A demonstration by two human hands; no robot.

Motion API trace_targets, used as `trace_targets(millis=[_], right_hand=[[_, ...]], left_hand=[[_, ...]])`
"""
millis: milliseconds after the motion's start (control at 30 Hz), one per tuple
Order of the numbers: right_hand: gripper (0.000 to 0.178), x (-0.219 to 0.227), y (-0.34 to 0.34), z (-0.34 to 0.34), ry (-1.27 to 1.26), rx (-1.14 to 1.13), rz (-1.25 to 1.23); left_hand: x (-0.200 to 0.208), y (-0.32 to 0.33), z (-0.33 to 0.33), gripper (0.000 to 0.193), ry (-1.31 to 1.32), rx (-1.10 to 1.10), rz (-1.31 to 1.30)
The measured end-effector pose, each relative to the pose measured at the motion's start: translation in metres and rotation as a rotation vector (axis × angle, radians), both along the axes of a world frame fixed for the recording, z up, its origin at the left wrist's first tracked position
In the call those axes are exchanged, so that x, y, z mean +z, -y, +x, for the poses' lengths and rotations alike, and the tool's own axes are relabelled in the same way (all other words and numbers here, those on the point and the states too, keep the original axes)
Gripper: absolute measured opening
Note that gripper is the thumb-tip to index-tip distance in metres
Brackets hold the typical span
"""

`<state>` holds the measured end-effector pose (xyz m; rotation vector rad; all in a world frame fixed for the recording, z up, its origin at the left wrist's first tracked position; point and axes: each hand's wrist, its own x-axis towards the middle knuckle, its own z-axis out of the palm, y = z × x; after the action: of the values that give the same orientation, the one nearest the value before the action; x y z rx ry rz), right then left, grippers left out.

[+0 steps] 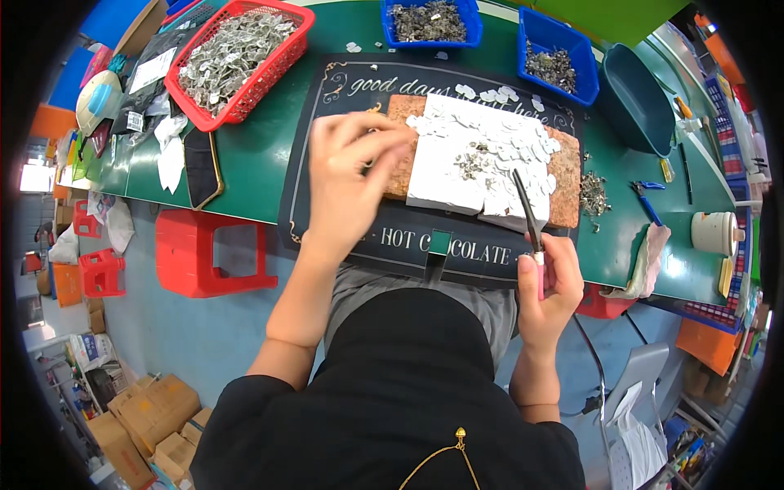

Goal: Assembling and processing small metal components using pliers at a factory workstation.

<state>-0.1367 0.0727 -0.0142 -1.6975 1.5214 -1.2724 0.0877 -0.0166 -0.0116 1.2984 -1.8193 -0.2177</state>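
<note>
My left hand (pixel 347 163) hovers over the left end of a white block (pixel 445 180), fingers curled toward the thumb in a pinch. Motion blurs its fingertips, so whatever they hold, if anything, cannot be made out. In my right hand (pixel 551 282) is a slim tool like tweezers (pixel 524 200), dark at the tip and pink at the grip. Its tip points at the small white flat pieces (pixel 514 143) spread across the block. Among them lies a little heap of small metal parts (pixel 471 162). Reddish-brown bricks (pixel 565 175) show at both ends of the white block.
A dark printed mat (pixel 343 237) lies on the green table (pixel 253 155). Beyond it stand a red basket (pixel 298 41) of metal pieces and two blue trays (pixel 523 33) with small parts. Blue-handled pliers (pixel 649 196), a teal basin (pixel 637 98) and loose metal parts (pixel 594 193) are at right.
</note>
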Motion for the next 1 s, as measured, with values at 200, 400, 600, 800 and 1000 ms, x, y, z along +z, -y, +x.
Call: trace_targets(millis=[200,400,600,800,1000], right_hand=[[0.022,-0.004,0.007,0.000,-0.020,0.013,-0.057],[0.021,-0.006,0.011,0.010,0.025,0.024,-0.008],[0.022,0.004,0.017,0.023,0.184,0.183,0.076],[0.022,0.012,0.019,0.027,0.221,0.258,0.124],[0.021,0.011,0.019,0.027,0.309,0.300,0.176]], left_hand=[[0.008,0.012,-0.031,0.011,0.195,-0.166,0.001],[0.009,0.010,-0.023,0.007,-0.060,-0.174,0.022],[0.005,-0.017,-0.020,0.016,-1.493,-0.602,0.617],[0.003,-0.028,-0.015,0.020,-1.718,-0.745,0.838],[-0.007,-0.030,-0.014,0.022,-1.792,-0.820,0.905]])
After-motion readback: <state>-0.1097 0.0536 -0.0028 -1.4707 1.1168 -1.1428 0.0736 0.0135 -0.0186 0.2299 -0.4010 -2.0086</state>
